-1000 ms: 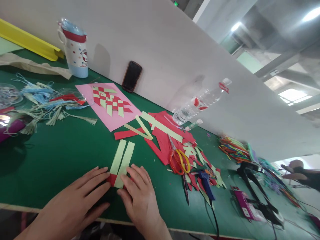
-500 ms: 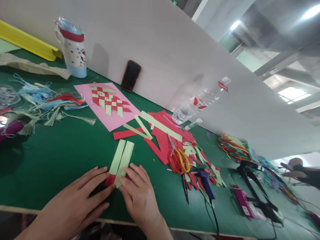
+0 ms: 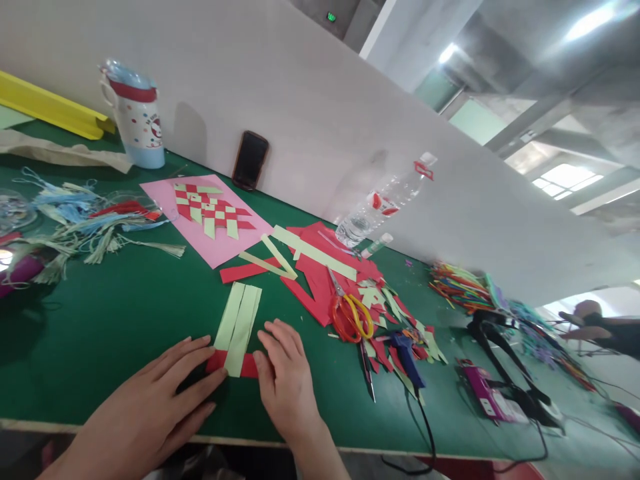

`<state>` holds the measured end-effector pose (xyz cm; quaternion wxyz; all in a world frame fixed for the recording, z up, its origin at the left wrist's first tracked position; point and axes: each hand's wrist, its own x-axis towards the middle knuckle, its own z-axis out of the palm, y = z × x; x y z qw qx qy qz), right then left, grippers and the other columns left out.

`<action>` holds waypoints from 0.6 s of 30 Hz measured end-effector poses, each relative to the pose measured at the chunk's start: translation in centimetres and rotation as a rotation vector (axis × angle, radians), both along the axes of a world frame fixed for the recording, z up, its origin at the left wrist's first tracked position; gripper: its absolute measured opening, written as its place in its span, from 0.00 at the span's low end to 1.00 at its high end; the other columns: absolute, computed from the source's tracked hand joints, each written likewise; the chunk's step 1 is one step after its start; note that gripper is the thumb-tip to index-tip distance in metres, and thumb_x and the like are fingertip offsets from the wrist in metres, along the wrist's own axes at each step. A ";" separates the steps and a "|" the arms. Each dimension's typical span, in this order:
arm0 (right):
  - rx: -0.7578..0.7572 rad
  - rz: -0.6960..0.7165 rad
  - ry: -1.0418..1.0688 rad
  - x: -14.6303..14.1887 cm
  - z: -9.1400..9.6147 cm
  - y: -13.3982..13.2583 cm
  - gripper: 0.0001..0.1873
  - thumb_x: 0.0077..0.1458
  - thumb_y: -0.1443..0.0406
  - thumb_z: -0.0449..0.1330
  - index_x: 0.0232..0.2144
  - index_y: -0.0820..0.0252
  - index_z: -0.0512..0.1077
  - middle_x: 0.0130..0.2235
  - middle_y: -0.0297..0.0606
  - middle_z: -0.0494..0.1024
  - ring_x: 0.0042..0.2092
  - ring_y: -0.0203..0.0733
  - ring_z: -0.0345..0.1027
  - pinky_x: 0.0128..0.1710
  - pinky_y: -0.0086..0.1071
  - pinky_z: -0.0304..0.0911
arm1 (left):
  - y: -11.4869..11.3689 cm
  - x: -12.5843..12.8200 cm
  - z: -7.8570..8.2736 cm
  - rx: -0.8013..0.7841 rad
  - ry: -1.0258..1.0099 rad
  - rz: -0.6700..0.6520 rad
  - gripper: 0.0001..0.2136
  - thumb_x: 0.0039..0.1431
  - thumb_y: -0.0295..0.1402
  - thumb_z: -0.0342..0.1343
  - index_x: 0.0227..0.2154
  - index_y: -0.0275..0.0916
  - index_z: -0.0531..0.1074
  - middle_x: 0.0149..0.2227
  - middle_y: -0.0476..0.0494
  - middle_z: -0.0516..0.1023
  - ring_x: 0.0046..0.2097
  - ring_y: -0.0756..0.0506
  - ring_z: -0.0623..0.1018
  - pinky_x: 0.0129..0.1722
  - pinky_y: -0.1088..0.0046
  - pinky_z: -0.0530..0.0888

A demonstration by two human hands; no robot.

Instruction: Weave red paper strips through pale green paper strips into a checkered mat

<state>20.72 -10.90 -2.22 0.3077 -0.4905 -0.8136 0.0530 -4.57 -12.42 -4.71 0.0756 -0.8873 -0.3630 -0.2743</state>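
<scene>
Two pale green paper strips (image 3: 243, 320) lie side by side on the table, woven with a red paper strip (image 3: 249, 366) at their near end. One green strip passes over the red one. My left hand (image 3: 157, 383) is open, its fingers stretched out and pressing on the left end of the red strip. At the other end is my right hand (image 3: 289, 377), open, with the thumb against the red strip and the fingers apart from it. Beyond, a pink sheet (image 3: 205, 253) carries a woven red-and-green paper fish shape (image 3: 213, 212).
Red paper scraps (image 3: 320, 293) lie to the right with scissors (image 3: 351, 317) and a blue glue gun (image 3: 407, 357). Tassels (image 3: 100, 227) lie left. A cup (image 3: 140, 123), phone (image 3: 250, 160) and plastic bottle (image 3: 385, 203) stand along the wall. A person's hand (image 3: 585, 323) shows far right.
My right hand has shifted right, off the green strip to the end of the red strip. The two green strips now lie closer together. My left hand keeps its place on the paper.
</scene>
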 end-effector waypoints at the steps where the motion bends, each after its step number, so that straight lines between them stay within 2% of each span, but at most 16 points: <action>1: 0.006 -0.024 0.003 0.1 -0.2 0.0 0.15 0.69 0.71 0.56 0.52 0.61 0.78 0.54 0.51 0.81 0.61 0.54 0.73 0.58 0.48 0.75 | 0.0 0.0 0.0 -0.004 0.005 0.007 0.17 0.73 0.43 0.52 0.59 0.53 0.76 0.59 0.49 0.80 0.64 0.42 0.75 0.62 0.64 0.73; 6: -0.008 -0.011 -0.045 0.0 -0.4 -0.1 0.16 0.66 0.72 0.58 0.51 0.58 0.80 0.54 0.47 0.82 0.61 0.53 0.72 0.64 0.51 0.70 | 0.0 0.0 0.2 0.031 0.009 -0.007 0.17 0.74 0.41 0.52 0.60 0.51 0.76 0.59 0.48 0.80 0.64 0.42 0.75 0.63 0.67 0.71; 10: -0.017 -0.024 -0.066 -0.3 -0.2 -0.3 0.16 0.66 0.70 0.59 0.53 0.56 0.80 0.56 0.46 0.81 0.60 0.53 0.71 0.62 0.50 0.71 | 0.3 0.0 0.7 0.068 0.028 -0.037 0.18 0.73 0.43 0.53 0.60 0.50 0.76 0.57 0.46 0.80 0.62 0.42 0.76 0.63 0.68 0.70; 14: -0.038 -0.041 -0.082 -0.4 -0.3 -0.3 0.16 0.67 0.68 0.60 0.53 0.52 0.80 0.57 0.43 0.80 0.60 0.54 0.70 0.62 0.51 0.71 | 0.3 -0.2 0.5 0.048 0.051 -0.035 0.18 0.72 0.44 0.54 0.61 0.51 0.75 0.58 0.47 0.80 0.62 0.41 0.76 0.61 0.66 0.73; 18: -0.035 -0.047 -0.075 -0.4 -0.4 -0.2 0.16 0.67 0.69 0.59 0.53 0.53 0.80 0.56 0.44 0.80 0.60 0.54 0.71 0.62 0.51 0.71 | 0.2 -0.1 0.3 0.050 0.046 -0.023 0.19 0.73 0.45 0.52 0.62 0.54 0.74 0.57 0.49 0.80 0.62 0.42 0.77 0.61 0.66 0.73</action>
